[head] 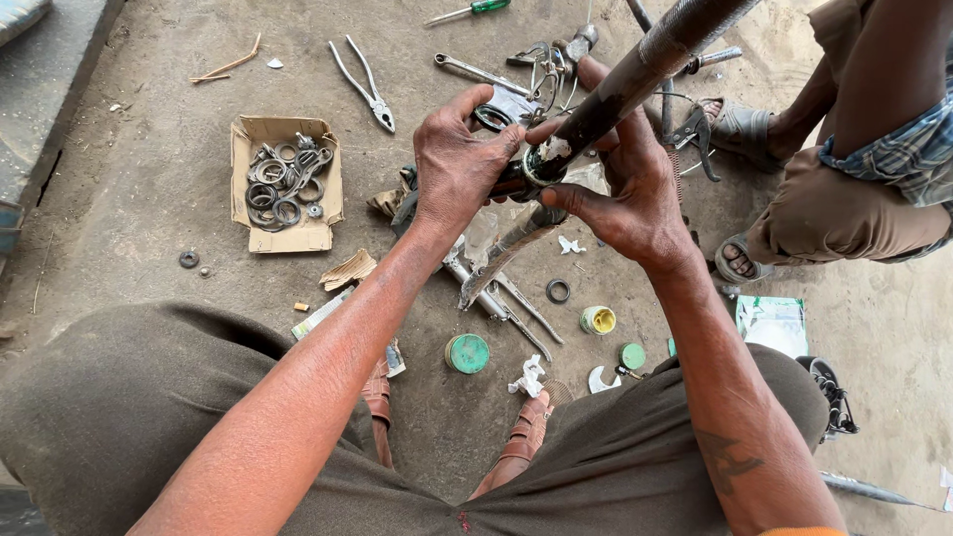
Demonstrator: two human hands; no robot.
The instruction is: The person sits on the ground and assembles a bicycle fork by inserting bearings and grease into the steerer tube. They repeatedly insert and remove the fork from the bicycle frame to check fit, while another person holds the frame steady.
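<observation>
**Bicycle frame tube being gripped at its lower end by both hands**

A dark metal frame tube [635,74] is being held slantwise above the concrete floor [149,199], running from the upper right down to the middle of the view. Its lower end, fitted with a pale bearing cup [541,159], is being clasped by both hands. The left hand [462,159] is being closed around the tube's end from the left, with the fingers curled over a dark ring [493,117] held against it. The right hand [630,179] is being wrapped around the tube from the right, thumb and forefinger pinched at the cup.

Just beneath the hands, fork blades [501,273] are being left lying on the floor. A cardboard box [288,233] filled with metal rings and washers is being kept to the left, well apart from the hands. Pliers [365,84] and a spanner [476,71] are lying beyond it, with a green-handled screwdriver [472,10] at the top edge. A green lid [467,352], a small yellow tin [598,320] and a loose black ring [558,290] are lying near the sandalled feet. A second person's legs [834,213] are being shown at the right.
</observation>
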